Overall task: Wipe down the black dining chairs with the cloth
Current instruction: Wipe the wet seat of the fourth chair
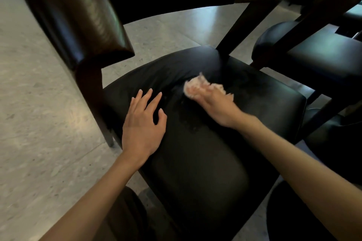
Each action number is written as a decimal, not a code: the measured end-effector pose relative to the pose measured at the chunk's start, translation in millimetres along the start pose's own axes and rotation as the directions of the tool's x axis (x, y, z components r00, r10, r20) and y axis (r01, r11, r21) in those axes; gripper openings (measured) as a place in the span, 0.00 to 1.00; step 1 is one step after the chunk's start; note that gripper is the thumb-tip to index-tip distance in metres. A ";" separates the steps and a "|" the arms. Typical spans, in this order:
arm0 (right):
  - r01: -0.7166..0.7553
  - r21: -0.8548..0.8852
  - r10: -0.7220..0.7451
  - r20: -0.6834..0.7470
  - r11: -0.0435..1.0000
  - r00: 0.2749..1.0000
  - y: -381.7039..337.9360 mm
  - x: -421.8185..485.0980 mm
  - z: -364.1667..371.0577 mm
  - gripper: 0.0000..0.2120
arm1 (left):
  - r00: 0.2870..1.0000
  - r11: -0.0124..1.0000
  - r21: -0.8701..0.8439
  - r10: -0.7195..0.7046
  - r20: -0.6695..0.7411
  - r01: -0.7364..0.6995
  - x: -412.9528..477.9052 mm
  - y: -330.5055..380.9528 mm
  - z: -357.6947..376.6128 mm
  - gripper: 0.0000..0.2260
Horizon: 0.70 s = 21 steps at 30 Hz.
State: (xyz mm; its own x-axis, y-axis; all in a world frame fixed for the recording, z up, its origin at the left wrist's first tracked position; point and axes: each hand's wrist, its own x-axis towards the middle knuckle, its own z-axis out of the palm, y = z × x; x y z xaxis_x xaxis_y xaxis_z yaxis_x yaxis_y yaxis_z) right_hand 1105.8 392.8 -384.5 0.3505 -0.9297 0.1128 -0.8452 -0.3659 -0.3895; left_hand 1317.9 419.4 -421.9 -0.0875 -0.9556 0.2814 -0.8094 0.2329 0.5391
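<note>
Pressing a pale pinkish crumpled cloth [195, 86] onto the padded black leather seat [197, 164] of the nearest dark dining chair, the person's right hand [216, 104] grasps the bunched fabric under its fingers, though blur hides exactly how they lie. The cloth sits at the fingertip end of that hand, on the far middle of the cushion, toward the gap under the glossy dark backrest [78, 15]. The left hand [143, 123] lies released, fingers straight and spread, palm down on the cushion just to the left of the right hand, holding nothing. Between the two hands a dull speckled patch [189, 123] looks like dampness. The right hand is the nearer one to the cloth. The seat's long stretch runs from the hands back toward the person, so unwiped cushion probably lies that way and off to the right. Beyond that right edge stands a second black cushioned chair [315, 53], its dark leg close to the seat corner, which could cramp a wide sweep. Pale speckled floor [39, 123] lies left of the left hand.
</note>
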 end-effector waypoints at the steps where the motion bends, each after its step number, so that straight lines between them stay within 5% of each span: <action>1: 0.072 0.002 -0.072 0.028 0.997 0.997 -10.3 -10.0 5.8 0.19 | 1.000 1.000 -0.003 -0.002 -0.009 0.002 -0.5 -0.2 0.0 0.21; 5: 0.019 0.170 -0.040 0.118 0.985 0.992 -36.8 -35.7 -5.6 0.16 | 1.000 1.000 -0.006 -0.006 -0.024 0.006 -2.0 -2.4 0.5 0.20; 7: -0.041 0.264 0.071 -0.105 0.964 0.992 -33.8 -27.4 -21.1 0.15 | 1.000 1.000 -0.011 0.001 -0.020 -0.001 -1.9 -2.8 -0.2 0.21; 10: -0.055 0.172 0.123 -0.415 0.984 0.901 -7.8 5.4 -48.3 0.14 | 1.000 1.000 -0.019 -0.002 -0.022 0.002 -1.4 -2.2 -0.8 0.21; 13: -0.166 -0.002 0.158 -0.301 0.986 0.940 45.3 56.2 -58.2 0.21 | 1.000 1.000 -0.007 0.000 -0.020 0.000 -0.2 -1.4 -0.4 0.21; 16: -0.377 -0.182 0.366 -0.093 0.908 0.926 97.3 91.3 -36.2 0.33 | 1.000 1.000 -0.006 0.001 -0.012 -0.001 -0.4 -2.4 -0.6 0.21; 21: -0.438 -0.190 0.430 -0.082 0.879 0.899 107.1 101.7 -20.2 0.26 | 1.000 1.000 -0.003 -0.010 -0.003 0.010 1.9 -1.2 0.4 0.22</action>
State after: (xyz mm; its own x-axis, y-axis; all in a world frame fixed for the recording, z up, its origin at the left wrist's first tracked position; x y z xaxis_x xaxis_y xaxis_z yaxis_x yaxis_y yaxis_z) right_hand 1042.8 258.2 -396.2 -0.0816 -0.9966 0.0091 -0.9728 0.0777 -0.2183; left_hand 1318.5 417.3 -422.3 -0.0776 -0.9573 0.2785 -0.8086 0.2238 0.5441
